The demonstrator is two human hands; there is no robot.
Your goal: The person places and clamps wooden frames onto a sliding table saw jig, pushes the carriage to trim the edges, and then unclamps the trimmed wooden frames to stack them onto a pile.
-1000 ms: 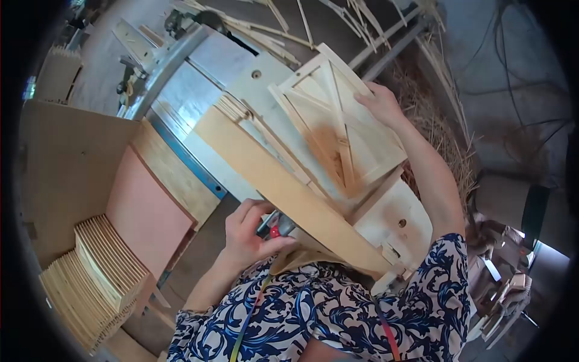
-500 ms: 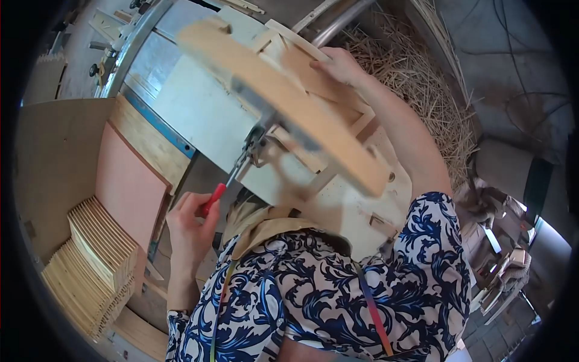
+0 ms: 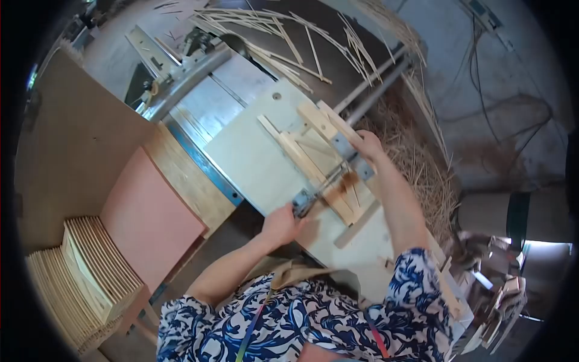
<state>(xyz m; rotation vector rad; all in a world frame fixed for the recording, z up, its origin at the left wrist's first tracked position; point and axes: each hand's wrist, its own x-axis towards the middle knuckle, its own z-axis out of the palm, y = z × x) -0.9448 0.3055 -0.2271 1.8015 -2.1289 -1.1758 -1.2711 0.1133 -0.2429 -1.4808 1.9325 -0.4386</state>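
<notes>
A wooden jig (image 3: 295,158) of strips and blocks sits on a pale plywood board (image 3: 244,160). A metal clamp (image 3: 303,200) is at its near side, and a metal rod with a brown blurred part crosses the jig. My left hand (image 3: 280,226) is closed at the clamp's near end; the red handle is hidden from view. At the far right side, my right hand (image 3: 369,146) has its fingers wrapped over a wooden bar (image 3: 339,122) of the jig. Metal plates (image 3: 344,146) lie just beside those fingers.
Curved slatted wooden pieces (image 3: 99,265) are stacked at lower left, near a pinkish panel (image 3: 151,214). A metal machine table (image 3: 220,102) with a rail extends beyond the board. Thin wood offcuts (image 3: 416,148) heap on the right, and more lie scattered at the back.
The raised wooden arm with its clamp has come down onto the jig. My left hand has moved rightward with the clamp handle. My right hand remains at the jig's far side; the view has shifted.
</notes>
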